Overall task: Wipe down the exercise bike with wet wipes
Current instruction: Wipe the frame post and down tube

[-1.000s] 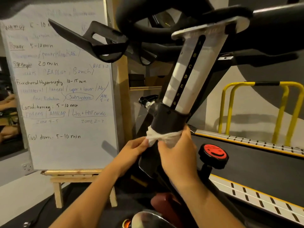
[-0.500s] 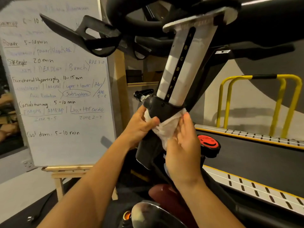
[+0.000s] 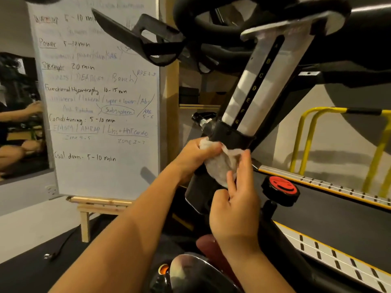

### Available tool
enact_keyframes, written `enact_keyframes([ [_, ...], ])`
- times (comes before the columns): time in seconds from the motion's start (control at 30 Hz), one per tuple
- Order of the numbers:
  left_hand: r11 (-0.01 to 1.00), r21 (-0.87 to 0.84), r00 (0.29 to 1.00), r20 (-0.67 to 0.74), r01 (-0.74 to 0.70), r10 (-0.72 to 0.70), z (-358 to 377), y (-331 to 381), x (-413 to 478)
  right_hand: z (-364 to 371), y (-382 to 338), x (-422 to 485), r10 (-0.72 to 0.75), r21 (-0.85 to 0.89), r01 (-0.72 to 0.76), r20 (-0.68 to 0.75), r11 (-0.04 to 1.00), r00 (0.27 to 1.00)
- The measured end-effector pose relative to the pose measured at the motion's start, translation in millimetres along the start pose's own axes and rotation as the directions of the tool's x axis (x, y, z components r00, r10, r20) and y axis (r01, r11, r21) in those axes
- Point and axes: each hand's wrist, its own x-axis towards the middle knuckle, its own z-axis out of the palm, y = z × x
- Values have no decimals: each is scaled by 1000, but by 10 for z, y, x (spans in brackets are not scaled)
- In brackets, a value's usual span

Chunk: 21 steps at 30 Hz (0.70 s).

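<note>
The exercise bike's silver handlebar post (image 3: pixel 256 89), marked with letters, slants up from a black collar (image 3: pixel 228 134) on the black frame. A crumpled white wet wipe (image 3: pixel 220 163) is draped around the frame just below that collar. My left hand (image 3: pixel 196 153) grips the wipe's left end against the frame. My right hand (image 3: pixel 237 199) pinches the wipe's right side, with its fingers pointing up along the frame. The handlebars (image 3: pixel 222 24) loom overhead. Part of the frame is hidden behind both hands.
A red resistance knob (image 3: pixel 281 186) sits right of my right hand. A whiteboard (image 3: pixel 97 98) on a wooden easel stands to the left. A treadmill deck (image 3: pixel 338 208) with yellow rails (image 3: pixel 317 132) runs along the right. The shiny flywheel (image 3: pixel 190 271) is below.
The wipe and both hands have slid up the frame from below the collar to its lower edge, then my right hand dropped lower along the frame.
</note>
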Motion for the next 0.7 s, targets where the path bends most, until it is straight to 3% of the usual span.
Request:
enact_keyframes([
  [0.1, 970, -241, 999, -47, 8, -20, 31, -16, -11, -166, -24, 118, -141, 42, 143, -50, 989, 989],
  [0.17, 975, -222, 999, -46, 1, -11, 53, -61, -31, -189, -23, 166, -320, -130, 317, -7, 940, 947],
  [0.2, 988, -155, 1000, -27, -10, 6, 49, -96, -39, -184, 2, 179, -417, -278, 419, 72, 864, 906],
  [0.27, 999, -12, 999, -22, -39, 39, 58, -118, -102, -184, 102, 233, -492, -567, 579, 319, 586, 810],
  [0.33, 998, 50, 999, 6, -34, 34, 19, -91, -113, -250, 147, 360, -408, -694, 662, 538, 283, 738],
  [0.43, 999, 11, 993, 111, 30, -31, -59, 65, -33, -451, 109, 552, -305, -673, 739, 698, 29, 648],
  [0.57, 969, -210, 991, 59, 132, -122, 18, 229, -48, -613, 48, 715, -296, -640, 763, 749, -92, 593],
  [0.7, 989, -102, 986, -116, 111, -123, 90, -23, -240, -548, 144, 618, -231, -615, 764, 786, -195, 574],
])
